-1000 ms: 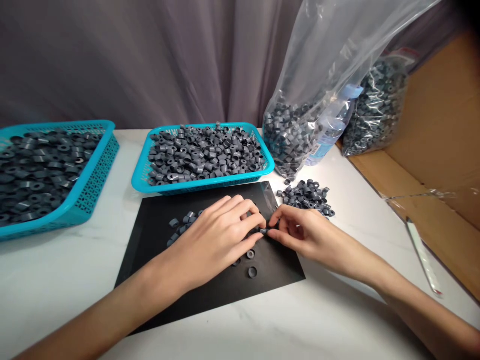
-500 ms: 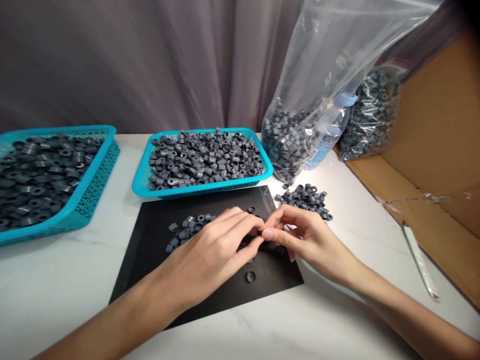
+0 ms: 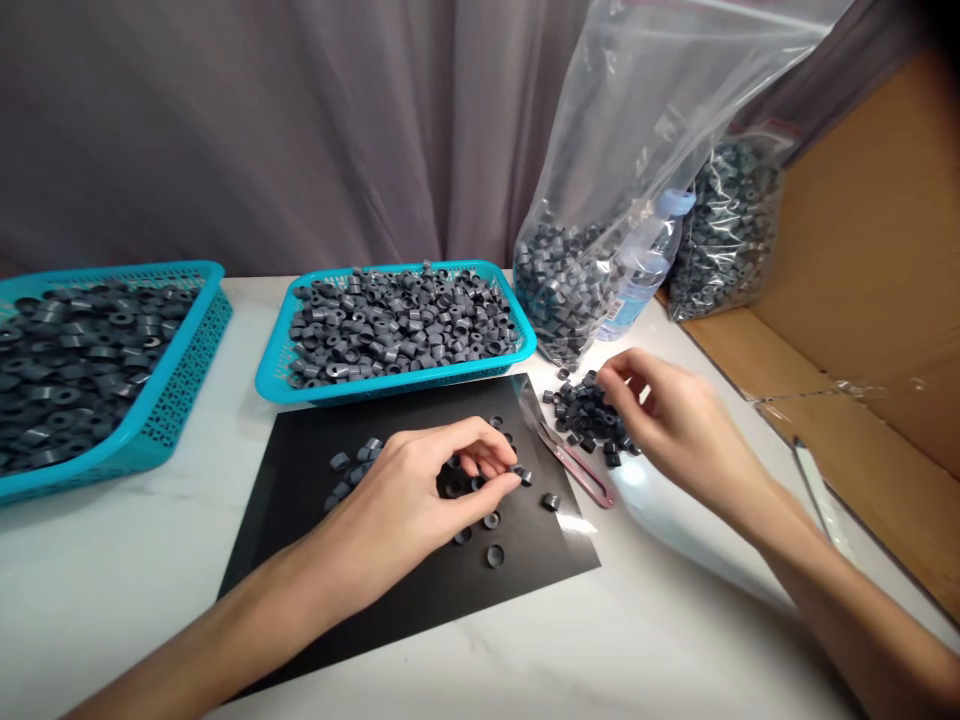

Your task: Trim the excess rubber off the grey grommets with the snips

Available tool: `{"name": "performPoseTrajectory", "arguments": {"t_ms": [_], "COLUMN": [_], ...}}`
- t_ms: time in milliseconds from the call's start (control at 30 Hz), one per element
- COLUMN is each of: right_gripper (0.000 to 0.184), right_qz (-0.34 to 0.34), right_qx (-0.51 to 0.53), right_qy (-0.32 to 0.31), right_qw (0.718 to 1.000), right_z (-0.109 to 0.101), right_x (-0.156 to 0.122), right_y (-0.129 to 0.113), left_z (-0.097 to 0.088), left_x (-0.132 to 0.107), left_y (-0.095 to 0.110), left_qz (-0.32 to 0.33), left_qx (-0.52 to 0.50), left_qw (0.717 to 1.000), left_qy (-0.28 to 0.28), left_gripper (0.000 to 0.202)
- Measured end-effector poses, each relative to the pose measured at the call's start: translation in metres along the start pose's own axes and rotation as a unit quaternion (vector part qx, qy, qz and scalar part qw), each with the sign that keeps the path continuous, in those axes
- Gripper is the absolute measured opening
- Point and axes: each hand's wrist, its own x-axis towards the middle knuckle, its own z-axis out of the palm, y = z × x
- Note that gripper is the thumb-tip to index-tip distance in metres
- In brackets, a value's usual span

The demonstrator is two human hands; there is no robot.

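Note:
My left hand (image 3: pixel 442 475) hovers over a black sheet (image 3: pixel 405 600), thumb and fingers pinched, with a small grey plastic cap (image 3: pixel 525 476) at the tips. Several other short, round caps lie on the sheet around and partly beneath this hand, one loose cap (image 3: pixel 495 556) nearer me. Off the sheet's right edge, my right hand (image 3: pixel 664 410) is over a small pile of grey pieces (image 3: pixel 589 410), thumb and forefinger drawn together; what is between them is hidden. Between the hands lie pink-handled tweezers (image 3: pixel 581 470), reaching over the sheet's edge.
A blue basket (image 3: pixel 397 385) full of grey pieces stands behind the sheet, another basket (image 3: pixel 176 380) at left. A clear bag (image 3: pixel 566 280) of pieces, a water bottle (image 3: pixel 645 265) and a second filled bag (image 3: pixel 727 230) stand back right. A cardboard box (image 3: pixel 862 250) and white-handled knife (image 3: pixel 821 500) lie right.
My hands, which met over the sheet, have parted. The right has moved right and away from me to the small pile, uncovering the tweezers. The left stays over the sheet.

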Motion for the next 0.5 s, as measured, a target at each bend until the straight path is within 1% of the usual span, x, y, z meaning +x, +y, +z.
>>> {"name": "performPoseTrajectory", "arguments": {"t_ms": [67, 100, 133, 167, 233, 300, 333, 433, 500], "right_gripper": [0.028, 0.032, 0.035, 0.037, 0.034, 0.027, 0.024, 0.023, 0.017], "right_qz": [0.022, 0.029, 0.028, 0.015, -0.041, -0.104, -0.128, -0.167, -0.177], "right_qx": [-0.119, -0.154, -0.166, -0.152, -0.063, 0.03, 0.054, 0.05, 0.023], "right_qy": [0.027, 0.022, 0.006, -0.024, -0.12, -0.213, -0.246, -0.298, -0.319], "right_qw": [0.992, 0.987, 0.986, 0.988, 0.99, 0.971, 0.959, 0.939, 0.931], "right_z": [-0.006, -0.008, -0.01, -0.012, -0.015, -0.016, -0.016, -0.01, -0.005], "right_x": [0.006, 0.007, 0.008, 0.008, 0.005, 0.0, -0.003, -0.01, -0.013], "right_y": [0.009, 0.012, 0.013, 0.013, 0.01, 0.003, -0.001, -0.01, -0.013], "left_z": [-0.001, -0.001, -0.002, -0.002, -0.002, -0.002, -0.001, 0.002, 0.004], "left_x": [-0.001, -0.002, -0.002, -0.003, -0.004, -0.004, -0.004, -0.003, -0.004], "left_y": [0.0, 0.0, 0.0, 0.0, -0.001, -0.002, -0.003, -0.006, -0.006], "left_qz": [-0.003, -0.002, 0.001, 0.005, 0.023, 0.036, 0.037, 0.018, 0.01], "left_qx": [-0.015, -0.018, -0.018, -0.013, 0.003, 0.018, 0.025, 0.052, 0.063], "left_qw": [1.0, 1.0, 1.0, 1.0, 0.999, 0.998, 0.998, 0.998, 0.997], "left_qy": [-0.006, -0.012, -0.02, -0.028, -0.039, -0.04, -0.038, -0.039, -0.043], "left_gripper": [0.013, 0.018, 0.022, 0.025, 0.024, 0.019, 0.016, 0.01, 0.009]}}
